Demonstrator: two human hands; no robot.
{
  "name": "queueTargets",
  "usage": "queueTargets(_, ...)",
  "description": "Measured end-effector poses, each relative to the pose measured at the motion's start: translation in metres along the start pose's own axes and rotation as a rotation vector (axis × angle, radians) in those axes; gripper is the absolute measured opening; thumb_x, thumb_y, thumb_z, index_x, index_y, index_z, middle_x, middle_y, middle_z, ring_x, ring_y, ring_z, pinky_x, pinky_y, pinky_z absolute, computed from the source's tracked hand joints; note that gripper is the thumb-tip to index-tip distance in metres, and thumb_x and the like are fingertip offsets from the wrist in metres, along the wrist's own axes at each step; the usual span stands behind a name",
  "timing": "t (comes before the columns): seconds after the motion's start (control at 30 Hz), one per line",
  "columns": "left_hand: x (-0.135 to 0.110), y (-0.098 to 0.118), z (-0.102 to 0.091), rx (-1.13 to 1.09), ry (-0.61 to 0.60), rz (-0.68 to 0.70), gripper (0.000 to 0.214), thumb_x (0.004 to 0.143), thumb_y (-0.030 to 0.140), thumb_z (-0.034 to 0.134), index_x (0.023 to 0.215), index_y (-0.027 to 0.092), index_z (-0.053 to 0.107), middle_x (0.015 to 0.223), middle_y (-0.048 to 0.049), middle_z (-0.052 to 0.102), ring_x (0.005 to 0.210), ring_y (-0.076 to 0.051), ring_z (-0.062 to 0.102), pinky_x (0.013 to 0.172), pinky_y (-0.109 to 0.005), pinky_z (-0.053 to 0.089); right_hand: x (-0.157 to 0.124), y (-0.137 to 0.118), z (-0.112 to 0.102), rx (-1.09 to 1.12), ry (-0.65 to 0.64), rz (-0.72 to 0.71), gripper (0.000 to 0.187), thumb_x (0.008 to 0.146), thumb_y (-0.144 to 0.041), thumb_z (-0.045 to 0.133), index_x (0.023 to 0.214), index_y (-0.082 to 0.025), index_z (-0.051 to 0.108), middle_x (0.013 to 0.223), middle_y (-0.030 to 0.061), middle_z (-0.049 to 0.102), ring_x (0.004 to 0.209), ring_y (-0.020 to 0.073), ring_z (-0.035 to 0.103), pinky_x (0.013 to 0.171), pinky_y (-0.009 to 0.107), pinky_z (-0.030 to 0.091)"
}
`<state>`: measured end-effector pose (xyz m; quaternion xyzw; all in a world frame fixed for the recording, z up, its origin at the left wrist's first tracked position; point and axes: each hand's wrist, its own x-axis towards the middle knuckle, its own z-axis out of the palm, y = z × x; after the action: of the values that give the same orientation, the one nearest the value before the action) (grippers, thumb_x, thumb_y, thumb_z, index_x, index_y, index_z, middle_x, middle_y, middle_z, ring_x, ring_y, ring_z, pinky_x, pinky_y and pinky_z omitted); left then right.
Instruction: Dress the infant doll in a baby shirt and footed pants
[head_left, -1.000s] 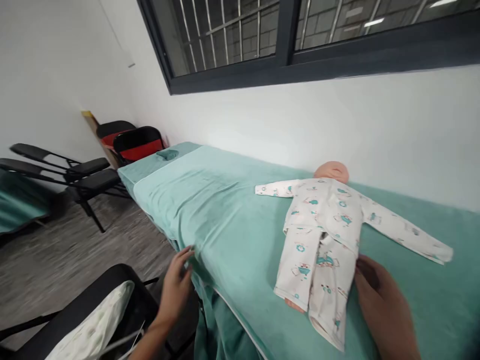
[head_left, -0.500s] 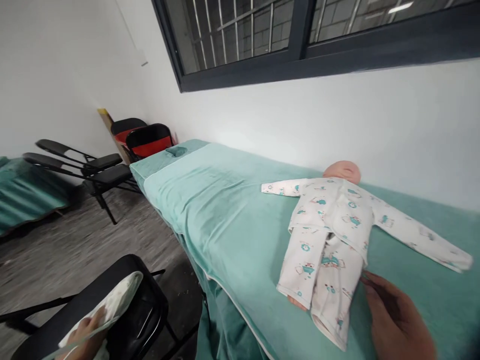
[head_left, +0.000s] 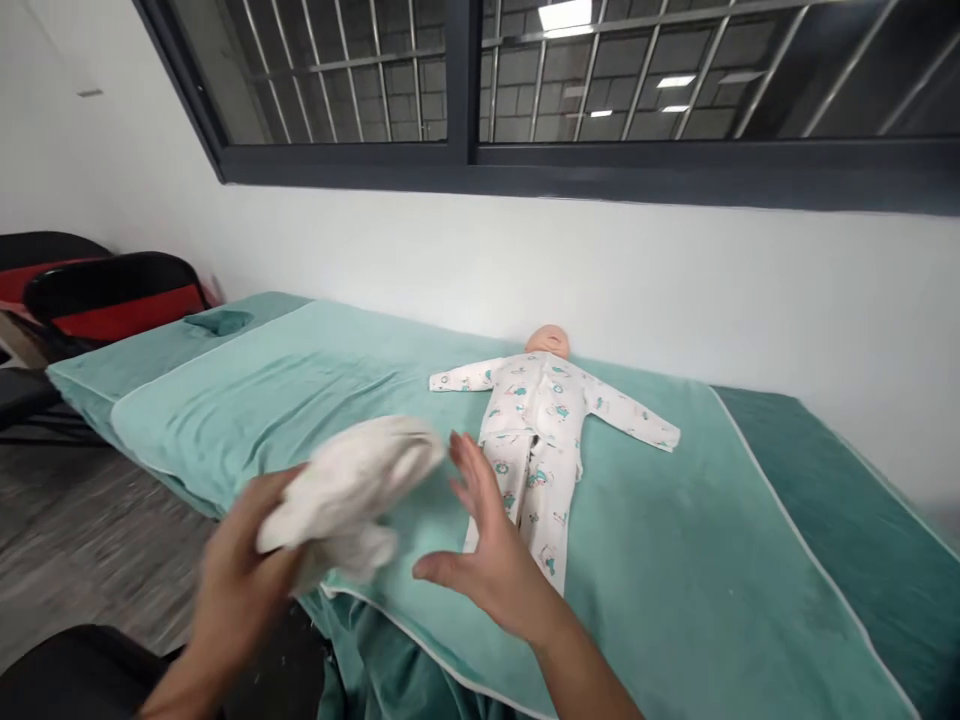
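Note:
My left hand (head_left: pixel 244 565) is closed around a bundled white cloth (head_left: pixel 352 490), held above the near side of the bed. The cloth is blurred, so its exact kind does not show. Beside it, my right hand (head_left: pixel 487 555) is open, thumb and fingers apart, with a gap between it and the cloth. Past my right hand a baby doll (head_left: pixel 549 341) lies on its back, head toward the wall. It wears a white printed top (head_left: pixel 536 395) with sleeves spread and matching trousers (head_left: pixel 551 500). My right hand hides part of the trouser legs.
The bed has a light green cover (head_left: pixel 675 560) with darker green ends. A white wall and a dark-framed barred window (head_left: pixel 337 165) rise behind it. Black and red folding chairs (head_left: pixel 127 300) stand at the left, and a black seat (head_left: pixel 82 670) shows at lower left.
My left hand has lifted the white cloth from the black chair to above the bed. My right hand has left the doll's trousers and opened near the cloth. The view has swung right.

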<state>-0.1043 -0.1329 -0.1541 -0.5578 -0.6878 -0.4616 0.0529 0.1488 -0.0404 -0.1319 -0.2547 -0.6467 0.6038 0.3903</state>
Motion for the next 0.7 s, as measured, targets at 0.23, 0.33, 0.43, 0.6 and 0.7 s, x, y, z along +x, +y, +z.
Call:
queueTargets(0.23, 0.049, 0.18, 0.122, -0.464, -0.323, 0.16, 0.055, 0.081, 0.013, 0.051, 0.133, 0.03, 0.056, 0.126, -0.0058, 0.062, 0.119, -0.025, 0.059, 0.106, -0.042, 0.047, 0.026, -0.019, -0.03, 0.555, 0.504, -0.038, 0.045, 0.079, -0.044, 0.072, 0.12, -0.025, 0.068, 0.118, 0.0035, 0.073, 0.12, 0.0254, 0.063, 0.107, 0.041, 0.048)
queueTargets(0.33, 0.046, 0.202, 0.132, -0.466, -0.476, 0.238, 0.059, 0.088, 0.019, 0.053, 0.145, 0.031, 0.044, 0.135, -0.0077, 0.056, 0.127, -0.026, 0.054, 0.109, -0.042, 0.046, 0.017, -0.031, -0.066, 0.53, 0.563, -0.041, 0.044, 0.08, -0.045, 0.069, 0.118, -0.024, 0.068, 0.119, 0.0039, 0.073, 0.12, 0.0263, 0.063, 0.105, 0.042, 0.05)
queueTargets(0.43, 0.033, 0.19, 0.125, -0.46, -0.54, 0.38, 0.056, 0.095, 0.034, 0.054, 0.149, 0.032, 0.04, 0.146, -0.0088, 0.047, 0.137, -0.026, 0.045, 0.113, -0.043, 0.042, -0.007, -0.056, -0.109, 0.395, 0.594, -0.045, 0.042, 0.08, -0.047, 0.066, 0.115, -0.023, 0.069, 0.119, 0.0055, 0.072, 0.116, 0.0289, 0.065, 0.097, 0.044, 0.054)
queueTargets(0.6, 0.016, 0.134, 0.129, -0.383, -0.482, 0.356, 0.04, 0.099, 0.03, 0.047, 0.139, 0.03, 0.05, 0.141, -0.008, 0.052, 0.132, -0.023, 0.047, 0.11, -0.043, 0.045, -0.052, -0.098, -0.189, -0.029, 0.875, -0.089, 0.036, 0.075, -0.04, 0.069, 0.107, -0.024, 0.07, 0.114, 0.006, 0.073, 0.107, 0.0286, 0.067, 0.088, 0.04, 0.055)
queueTargets(0.7, 0.021, 0.109, 0.147, -0.386, -0.428, 0.263, 0.035, 0.099, 0.029, 0.045, 0.132, 0.028, 0.055, 0.136, -0.0074, 0.056, 0.13, -0.022, 0.05, 0.11, -0.043, 0.044, -0.066, -0.076, -0.219, -0.491, 0.854, 0.108, 0.044, 0.066, -0.041, 0.079, 0.107, -0.026, 0.072, 0.105, 0.0064, 0.075, 0.095, 0.0303, 0.069, 0.085, 0.044, 0.053)
